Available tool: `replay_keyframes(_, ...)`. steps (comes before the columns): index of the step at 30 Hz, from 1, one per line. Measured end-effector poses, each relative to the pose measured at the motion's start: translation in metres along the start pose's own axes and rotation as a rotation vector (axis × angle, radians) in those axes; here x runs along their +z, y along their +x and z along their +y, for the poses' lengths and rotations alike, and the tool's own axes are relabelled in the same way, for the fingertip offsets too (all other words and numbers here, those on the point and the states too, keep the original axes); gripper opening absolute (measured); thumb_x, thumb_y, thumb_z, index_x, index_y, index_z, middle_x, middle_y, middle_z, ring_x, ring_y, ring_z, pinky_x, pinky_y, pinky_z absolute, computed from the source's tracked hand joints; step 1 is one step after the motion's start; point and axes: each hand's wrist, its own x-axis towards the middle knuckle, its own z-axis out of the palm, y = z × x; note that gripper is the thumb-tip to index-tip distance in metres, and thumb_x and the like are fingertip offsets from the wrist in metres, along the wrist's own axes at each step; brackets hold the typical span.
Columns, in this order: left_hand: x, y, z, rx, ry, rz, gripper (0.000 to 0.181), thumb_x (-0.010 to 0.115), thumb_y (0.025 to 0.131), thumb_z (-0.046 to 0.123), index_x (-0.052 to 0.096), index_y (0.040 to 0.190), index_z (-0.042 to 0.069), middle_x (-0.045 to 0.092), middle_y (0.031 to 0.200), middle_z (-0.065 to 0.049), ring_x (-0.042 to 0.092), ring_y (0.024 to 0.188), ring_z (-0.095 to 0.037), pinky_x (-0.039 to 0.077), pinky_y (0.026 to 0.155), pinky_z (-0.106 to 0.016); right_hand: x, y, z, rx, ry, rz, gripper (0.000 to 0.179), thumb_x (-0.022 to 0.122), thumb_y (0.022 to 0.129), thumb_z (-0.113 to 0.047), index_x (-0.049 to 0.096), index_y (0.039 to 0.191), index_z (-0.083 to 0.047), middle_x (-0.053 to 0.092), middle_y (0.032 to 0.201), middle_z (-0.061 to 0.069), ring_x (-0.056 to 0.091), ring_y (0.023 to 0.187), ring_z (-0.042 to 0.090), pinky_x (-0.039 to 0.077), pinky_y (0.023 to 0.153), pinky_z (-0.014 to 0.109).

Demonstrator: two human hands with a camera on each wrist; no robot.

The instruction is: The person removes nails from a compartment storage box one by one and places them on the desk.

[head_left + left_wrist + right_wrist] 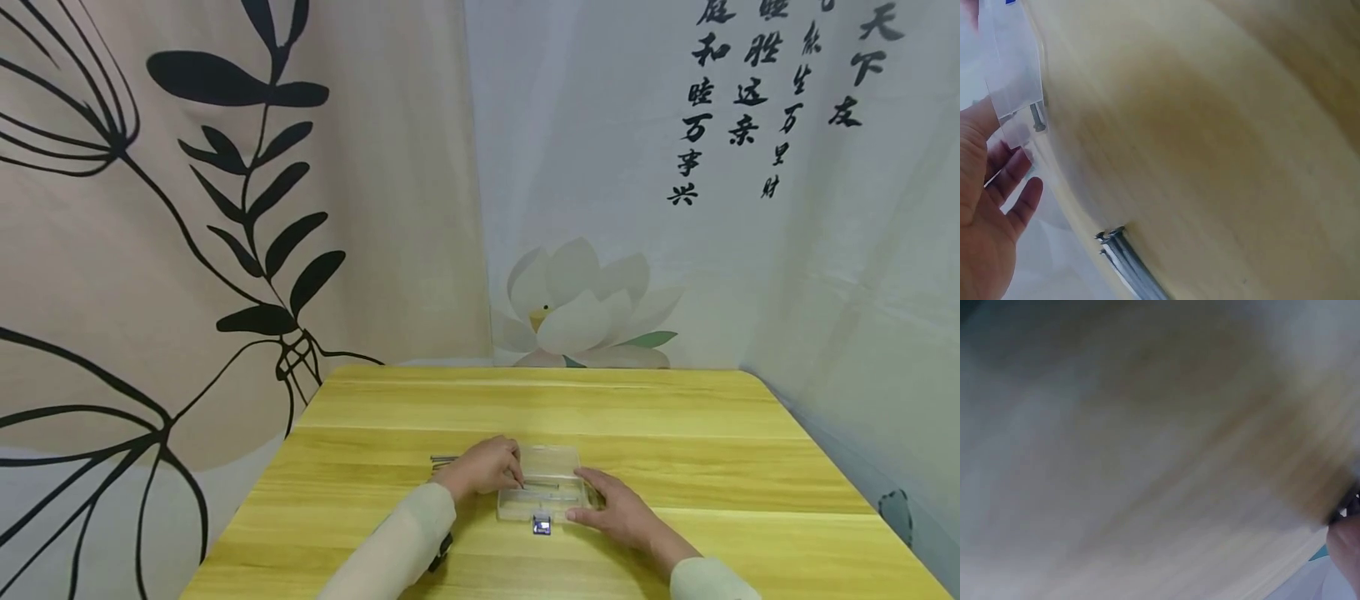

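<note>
A clear plastic box (510, 505) stands on the table with its lid (555, 458) laid open toward the back. Grey nails (546, 486) lie inside it, and one nail (1037, 117) shows through the clear wall in the left wrist view. My left hand (486, 465) reaches over the box's left side, its bent fingertips pinching at a nail's left end. The right hand (618, 508) grips the box's right end, thumb at the front and fingers behind. Only a fingertip (1346, 550) shows in the blurred right wrist view.
A bundle of loose nails (1132, 265) lies on the wooden table (360, 500) left of the box, partly behind the left hand. A blue and white label (542, 524) is at the box's front. Something black (441, 552) shows by the left sleeve. Printed curtains (405, 208) hang behind.
</note>
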Motion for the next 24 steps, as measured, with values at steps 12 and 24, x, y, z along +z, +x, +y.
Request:
replay_keyframes(12,-0.0072,0.0024,0.0052,0.07,0.128,-0.037,0.008,0.076,0.09,0.029,0.082,0.092,0.023,0.061,0.095,0.012,0.051,0.088,-0.003,0.043,0.081,-0.018,-0.0017,-0.0013,-0.0011,-0.008,-0.01,-0.006,0.08,0.077,0.084,-0.045,0.046,0.148,-0.008,0.041,0.149,0.023,0.035,0.136,0.049,0.027,0.108,0.064)
replay_keyframes(24,-0.0053,0.0008,0.0034,0.06,0.052,-0.044,0.008,0.073,0.092,0.024,0.081,0.092,0.021,0.06,0.098,0.01,0.053,0.09,-0.003,0.045,0.082,-0.018,-0.0023,-0.0021,-0.0029,-0.021,-0.005,-0.006,0.081,0.077,0.084,-0.046,0.045,0.147,-0.006,0.041,0.149,0.024,0.035,0.136,0.049,0.027,0.107,0.064)
